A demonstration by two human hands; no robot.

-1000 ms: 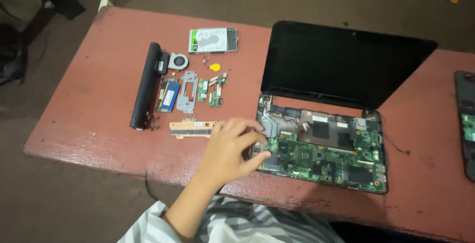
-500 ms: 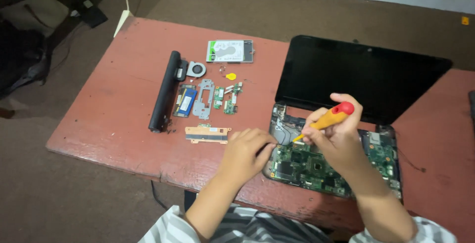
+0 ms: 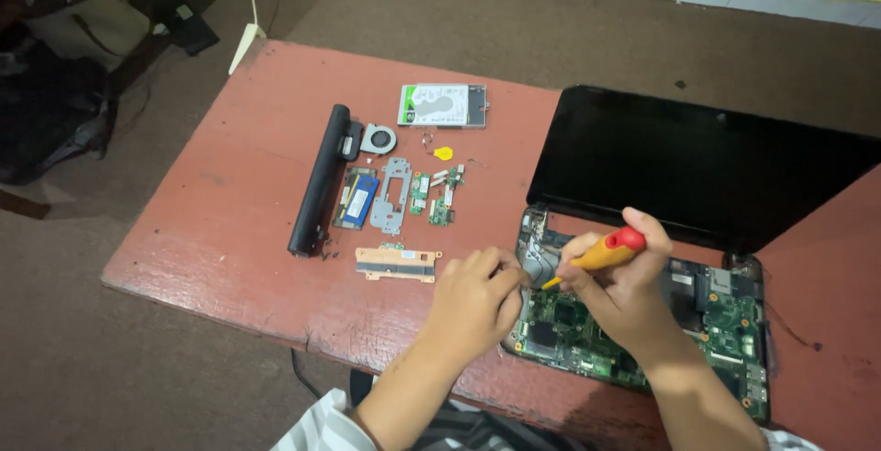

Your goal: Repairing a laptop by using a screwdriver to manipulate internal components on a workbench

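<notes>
An opened laptop lies on the red table, its black screen tilted back and its green motherboard bare. My right hand grips a screwdriver with an orange handle and red cap; its tip points down-left at the board's left end. My left hand rests at the laptop's left edge, fingers curled beside the tip. Whether those fingers pinch anything is hidden.
Removed parts lie left of the laptop: a long black battery, a small fan, a hard drive, a blue memory module, a grey metal bracket, small green boards, a copper strip. Dark bags sit on the floor, far left.
My right hand came into view holding the screwdriver and brought its tip to the board. The left hand stays at the laptop's left edge. The camera has shifted, so the table sits further right.
</notes>
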